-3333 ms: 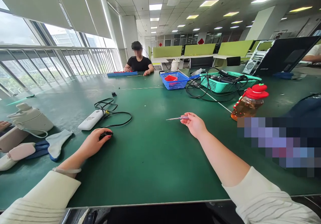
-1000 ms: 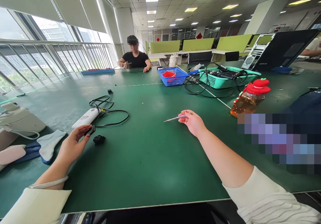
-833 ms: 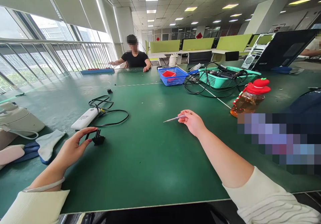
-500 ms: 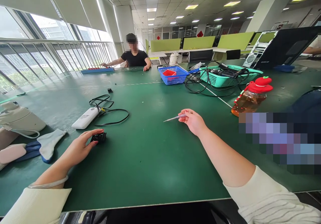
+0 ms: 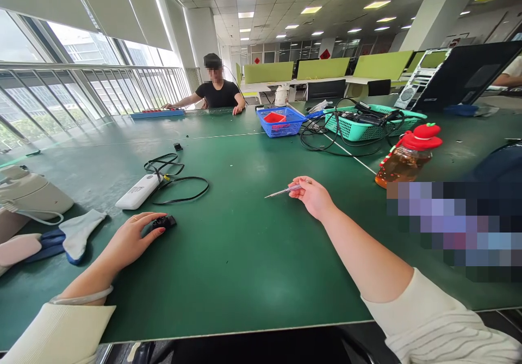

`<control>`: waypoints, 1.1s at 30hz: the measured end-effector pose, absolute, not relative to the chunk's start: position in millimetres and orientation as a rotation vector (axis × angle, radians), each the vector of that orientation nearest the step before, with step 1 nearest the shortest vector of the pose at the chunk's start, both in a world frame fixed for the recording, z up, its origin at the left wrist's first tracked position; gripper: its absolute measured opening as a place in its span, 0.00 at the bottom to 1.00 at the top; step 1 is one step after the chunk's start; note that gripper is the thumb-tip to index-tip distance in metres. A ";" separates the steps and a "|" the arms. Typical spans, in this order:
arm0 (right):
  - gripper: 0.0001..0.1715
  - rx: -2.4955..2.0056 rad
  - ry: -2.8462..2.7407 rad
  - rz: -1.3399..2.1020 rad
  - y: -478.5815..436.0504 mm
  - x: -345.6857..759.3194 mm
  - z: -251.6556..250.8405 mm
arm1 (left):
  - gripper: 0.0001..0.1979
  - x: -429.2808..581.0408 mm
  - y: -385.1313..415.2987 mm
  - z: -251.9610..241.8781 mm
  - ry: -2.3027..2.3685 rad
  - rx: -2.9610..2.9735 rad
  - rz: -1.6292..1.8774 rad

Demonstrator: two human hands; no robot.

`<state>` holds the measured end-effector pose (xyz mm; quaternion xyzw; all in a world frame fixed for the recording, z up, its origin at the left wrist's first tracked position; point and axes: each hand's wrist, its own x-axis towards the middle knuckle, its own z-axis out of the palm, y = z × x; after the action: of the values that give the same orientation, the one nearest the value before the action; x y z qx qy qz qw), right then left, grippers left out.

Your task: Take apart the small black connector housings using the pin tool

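My left hand (image 5: 129,239) lies low on the green table (image 5: 244,255), fingers curled around a small black part (image 5: 164,222) that rests on the mat. My right hand (image 5: 315,196) hovers over the middle of the table and pinches a thin clear-handled screwdriver (image 5: 283,191), its tip pointing left. Both my sleeves are cream-coloured and ribbed.
A white power bank (image 5: 137,191) with a black cable (image 5: 179,182) lies beyond my left hand. A white jug (image 5: 28,198) and grey-blue socks (image 5: 79,232) sit at the left. A red-capped bottle (image 5: 408,156), blue basket (image 5: 281,125) and teal basket (image 5: 367,127) stand to the right. A person sits at the far side.
My left hand held a small black piece up, brought it down onto the black part on the mat, and now grips the part there. My right hand has stayed still with the screwdriver.
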<state>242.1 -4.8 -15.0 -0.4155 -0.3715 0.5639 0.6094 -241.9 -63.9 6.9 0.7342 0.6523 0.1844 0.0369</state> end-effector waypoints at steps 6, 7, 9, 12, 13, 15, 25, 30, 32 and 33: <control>0.10 -0.956 -0.847 1.295 -1.8 242.4 -16.8 | 0.27 -185.1 -73.2 32.3 1.891 2.371 0.670; 0.10 -0.955 -0.851 1.283 -1.7 242.3 -16.9 | 0.26 -167.0 -74.0 37.2 1.810 2.427 0.673; 0.10 -0.958 -0.896 1.218 -2.9 241.1 -16.6 | 0.23 -127.2 -72.1 43.3 1.624 2.588 0.637; 0.08 -1.059 -1.138 0.982 -9.6 235.2 -14.2 | 0.17 -69.8 -58.3 40.3 1.400 2.799 0.533; 0.06 -1.112 -1.273 0.866 -13.1 231.9 -12.9 | 0.16 -53.8 -51.4 36.4 1.351 2.837 0.504; 0.04 -1.165 -1.598 0.572 -21.7 224.1 -10.4 | 0.14 -29.1 -36.4 26.6 1.321 2.862 0.459; 0.32 -1.162 -2.340 -0.018 -70.8 197.2 -3.6 | 0.27 -43.7 -22.7 4.4 1.522 2.719 0.547; 0.48 -0.760 -2.520 -0.263 -121.9 131.5 11.9 | 0.24 -44.2 -37.8 21.9 1.326 3.025 0.594; 0.43 -0.539 -2.602 -0.357 -142.3 96.8 21.8 | 0.25 -32.4 -41.8 30.6 1.097 3.171 0.500; 0.40 -0.492 -2.610 -0.396 -151.3 81.5 27.8 | 0.26 -25.9 -43.1 34.4 1.026 3.224 0.475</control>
<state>81.5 -151.3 27.8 -0.1784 -0.9467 -0.1438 0.2264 -25.9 -43.1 34.4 0.9347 0.2975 0.1379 -0.1370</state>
